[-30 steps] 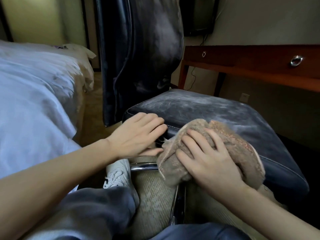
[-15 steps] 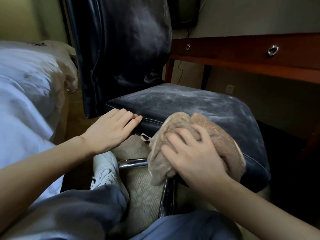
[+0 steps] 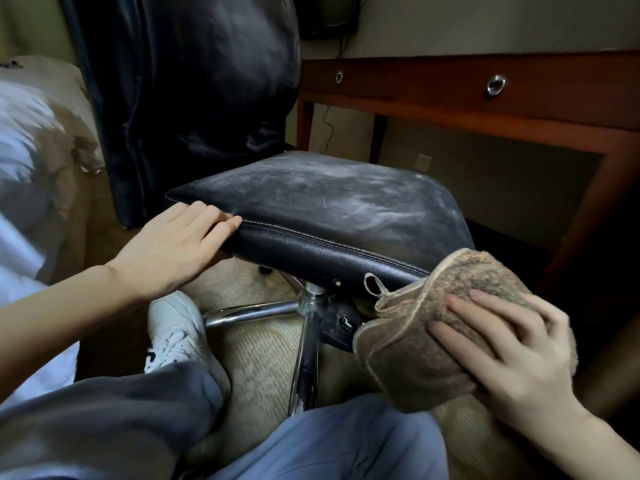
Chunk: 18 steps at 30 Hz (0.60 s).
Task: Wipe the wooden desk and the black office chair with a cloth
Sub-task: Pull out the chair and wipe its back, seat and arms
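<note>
Head view: the left hand (image 3: 173, 251) lies released, fingers straight, touching the near left edge of the black chair (image 3: 329, 209) seat. The right hand (image 3: 512, 355) grasps the bunched brown cloth (image 3: 408, 341) against the seat's near right corner. The wooden desk (image 3: 433, 109), with 2 ring pulls, stands behind. The chrome base (image 3: 304, 327) and a white shoe (image 3: 173, 334) are below.

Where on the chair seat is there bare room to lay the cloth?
The seat top is bare from backrest to front seam. Crowded: left hand on the near left edge, cloth under the right hand at the near right corner.
</note>
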Motion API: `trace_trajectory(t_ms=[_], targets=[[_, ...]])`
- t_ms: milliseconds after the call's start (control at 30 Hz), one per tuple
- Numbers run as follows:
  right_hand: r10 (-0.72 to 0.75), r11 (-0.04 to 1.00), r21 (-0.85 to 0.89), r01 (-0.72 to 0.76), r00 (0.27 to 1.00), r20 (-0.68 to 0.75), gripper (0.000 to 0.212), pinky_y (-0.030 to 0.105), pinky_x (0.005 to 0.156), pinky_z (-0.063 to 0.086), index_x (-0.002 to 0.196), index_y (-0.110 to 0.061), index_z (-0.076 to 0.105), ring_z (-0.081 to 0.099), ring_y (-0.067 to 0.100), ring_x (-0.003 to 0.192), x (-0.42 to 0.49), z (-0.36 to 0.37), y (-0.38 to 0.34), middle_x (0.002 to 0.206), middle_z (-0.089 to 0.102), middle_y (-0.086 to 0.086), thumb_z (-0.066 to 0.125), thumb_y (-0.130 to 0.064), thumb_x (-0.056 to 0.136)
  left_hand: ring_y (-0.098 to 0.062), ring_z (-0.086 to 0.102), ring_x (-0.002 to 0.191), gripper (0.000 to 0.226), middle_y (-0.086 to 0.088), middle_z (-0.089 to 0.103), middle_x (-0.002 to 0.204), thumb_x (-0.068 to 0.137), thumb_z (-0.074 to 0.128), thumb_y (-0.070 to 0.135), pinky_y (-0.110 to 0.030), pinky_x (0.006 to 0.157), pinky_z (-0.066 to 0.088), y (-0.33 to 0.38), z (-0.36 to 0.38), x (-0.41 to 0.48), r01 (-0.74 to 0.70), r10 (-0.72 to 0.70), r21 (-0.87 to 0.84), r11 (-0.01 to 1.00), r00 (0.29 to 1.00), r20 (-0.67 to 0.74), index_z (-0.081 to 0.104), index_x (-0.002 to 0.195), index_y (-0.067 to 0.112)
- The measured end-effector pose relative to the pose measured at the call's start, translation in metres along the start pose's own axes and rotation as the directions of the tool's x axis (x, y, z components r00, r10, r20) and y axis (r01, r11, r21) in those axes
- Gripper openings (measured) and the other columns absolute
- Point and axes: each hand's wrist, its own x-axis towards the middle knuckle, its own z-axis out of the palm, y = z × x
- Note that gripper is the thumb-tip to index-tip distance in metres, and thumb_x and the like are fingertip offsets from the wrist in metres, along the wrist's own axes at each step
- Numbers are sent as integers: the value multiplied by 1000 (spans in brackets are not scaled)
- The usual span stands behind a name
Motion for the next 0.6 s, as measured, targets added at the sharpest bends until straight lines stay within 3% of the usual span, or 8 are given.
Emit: trace_trajectory(t_ms=[100, 167, 233, 367, 600], targets=[[4, 1000, 23, -4, 1000, -5, 40, 54, 97, 40, 100, -24, 84, 59, 30, 119, -10, 3, 8, 127, 67, 6, 44, -24, 105, -40, 56, 90, 44, -24, 57, 111, 94, 51, -3, -49, 72, 49, 7, -2, 1, 63, -63, -51, 997, 998, 5, 53, 138, -10], [1, 999, 32, -2, 1000, 9, 30, 54, 99, 38, 100, -23, 84, 58, 30, 119, -7, 7, 8, 126, 67, 6, 54, -24, 97, -39, 57, 91, 41, -22, 60, 111, 105, 38, 13, -48, 72, 51, 9, -4, 3, 71, -72, -90, 993, 997, -10, 56, 135, -9], [-3, 999, 48, 2, 1000, 25, 26, 55, 101, 37, 102, -23, 84, 58, 31, 120, 4, 10, 5, 126, 69, 6, 62, -23, 88, -38, 58, 91, 54, -21, 62, 110, 110, 29, 30, -49, 71, 52, 9, -6, 5, 64, -64, -110, 992, 998, 4, 60, 131, -9], [-21, 999, 42, 20, 1000, 5, 25, 53, 103, 36, 101, -25, 81, 60, 30, 116, 51, 20, -17, 121, 74, 6, 56, -20, 101, -39, 58, 86, 51, -21, 62, 105, 94, 49, 31, -48, 70, 48, 8, -8, 13, 36, -33, -59, 998, 998, 51, 63, 124, -8], [-91, 995, 33, 94, 992, -89, 17, 48, 104, 48, 85, -20, 75, 70, 27, 103, 126, 69, -80, 103, 75, 5, 62, -19, 96, -35, 48, 80, 50, -17, 53, 93, 88, 51, 40, -45, 66, 39, 6, -15, 24, 27, -23, -47, 999, 996, 82, 62, 108, -5]])
